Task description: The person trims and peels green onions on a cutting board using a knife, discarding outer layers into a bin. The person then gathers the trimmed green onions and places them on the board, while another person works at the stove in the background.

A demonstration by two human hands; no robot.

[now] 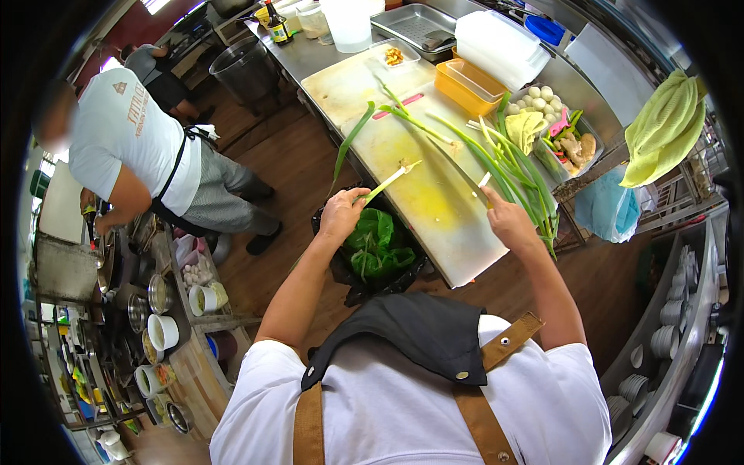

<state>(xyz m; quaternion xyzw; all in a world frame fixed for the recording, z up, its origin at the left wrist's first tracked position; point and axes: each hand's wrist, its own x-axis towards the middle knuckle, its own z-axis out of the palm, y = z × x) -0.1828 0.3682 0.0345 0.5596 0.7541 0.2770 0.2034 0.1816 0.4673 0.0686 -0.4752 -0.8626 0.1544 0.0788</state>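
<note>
Below my left hand [343, 214], a black-lined bin [358, 289] holds something green; past my right hand [513, 223], a tub [587, 167] holds ginger [574, 147]. My left grips a spring onion [387, 183], white end outward; my right, a knife [457, 167]

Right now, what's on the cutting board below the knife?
Cutting board: green onions along its right side, partly past its edge. Knife, in the right hand, is over it. Whatever lies beneath the onions is covered.
</note>
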